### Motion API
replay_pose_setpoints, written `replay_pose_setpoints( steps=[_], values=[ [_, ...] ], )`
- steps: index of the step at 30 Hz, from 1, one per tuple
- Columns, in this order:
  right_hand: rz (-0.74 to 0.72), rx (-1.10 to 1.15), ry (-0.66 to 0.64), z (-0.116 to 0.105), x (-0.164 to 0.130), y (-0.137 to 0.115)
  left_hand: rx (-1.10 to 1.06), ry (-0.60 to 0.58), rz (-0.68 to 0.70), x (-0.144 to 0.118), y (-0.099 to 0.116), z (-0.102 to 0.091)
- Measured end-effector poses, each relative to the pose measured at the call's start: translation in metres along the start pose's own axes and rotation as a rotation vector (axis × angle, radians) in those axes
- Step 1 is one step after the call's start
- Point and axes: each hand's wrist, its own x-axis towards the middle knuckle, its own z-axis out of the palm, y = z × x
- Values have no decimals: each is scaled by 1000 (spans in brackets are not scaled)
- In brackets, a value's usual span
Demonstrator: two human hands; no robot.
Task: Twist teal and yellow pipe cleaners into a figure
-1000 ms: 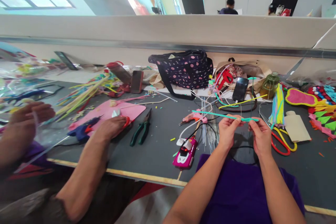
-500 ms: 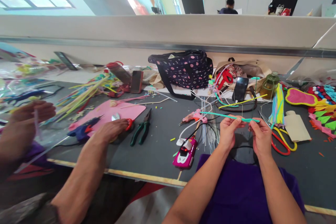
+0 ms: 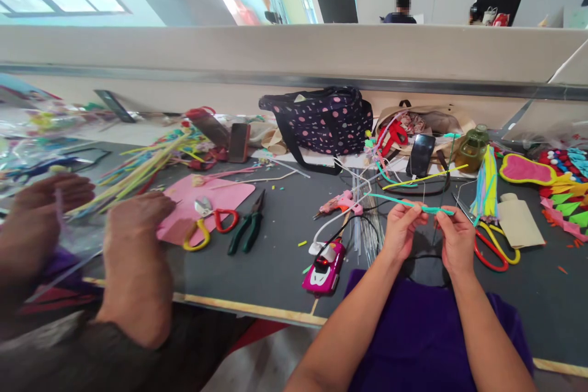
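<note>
Cluttered dark worktop (image 3: 275, 269): left hand (image 3: 400, 229) and right hand (image 3: 454, 236) both pinched shut on teal pipe cleaner (image 3: 404, 203), as a second ago; free tail beyond left hand drooped; scissors (image 3: 489, 242) just right.

A spotted bag (image 3: 321, 119) stands behind green pliers (image 3: 248, 231), a pink toy car (image 3: 323, 266) and red-handled scissors (image 3: 487, 242).

Bright daylight from upper-left windows; edges warped, left side blurred.
</note>
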Motion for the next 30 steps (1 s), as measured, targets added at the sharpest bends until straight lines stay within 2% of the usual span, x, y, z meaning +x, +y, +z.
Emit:
replay_pose_setpoints(
  steps=[8,13,22,30],
  values=[
    [-15,-8,6,1,-1,-1,44,22,35,0,0,-1],
    [-45,-20,18,1,-3,1,24,31,-8,0,0,0],
    [-73,24,45,2,-3,2,-38,-1,-73,-2,2,3],
    [-81,39,59,1,-3,3,-24,-32,-58,-3,4,4]
  ],
)
